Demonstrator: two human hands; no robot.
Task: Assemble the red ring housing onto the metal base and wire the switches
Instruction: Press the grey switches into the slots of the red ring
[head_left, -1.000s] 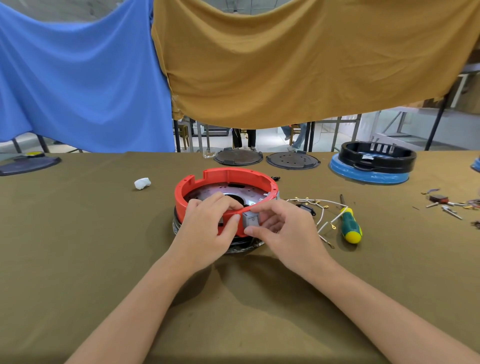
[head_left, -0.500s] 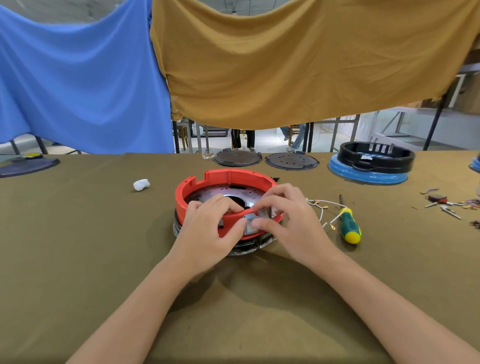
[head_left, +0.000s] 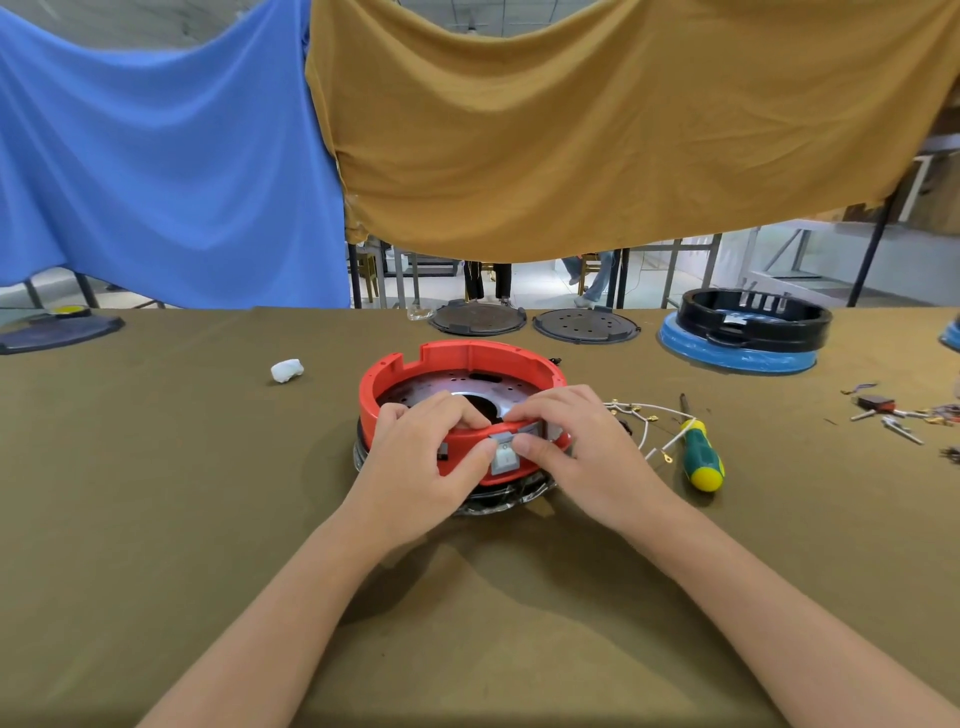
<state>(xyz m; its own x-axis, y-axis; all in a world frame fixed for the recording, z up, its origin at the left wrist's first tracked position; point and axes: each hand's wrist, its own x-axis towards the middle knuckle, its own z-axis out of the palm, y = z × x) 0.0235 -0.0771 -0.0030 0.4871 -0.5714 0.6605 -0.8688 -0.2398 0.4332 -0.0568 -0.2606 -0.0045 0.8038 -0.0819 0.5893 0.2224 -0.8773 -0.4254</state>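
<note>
A long table under an olive-brown cloth (head_left: 156, 519) fills the room in front of the person, with a blue sheet (head_left: 156, 156) and a mustard sheet (head_left: 597, 130) hanging behind it. Mid-table sits the red ring housing (head_left: 467, 358), seated over the perforated metal base (head_left: 447, 387). The left hand (head_left: 421, 467) curls over the housing's near rim, thumb against its outer wall. The right hand (head_left: 587, 452) hooks its fingers over the rim too, thumb pressing beside a grey rocker switch (head_left: 504, 457) set in the front wall. Just right lie white wires (head_left: 644, 415) and a green-and-yellow screwdriver (head_left: 701, 457). Far back rest 2 dark round plates (head_left: 530, 322).
</note>
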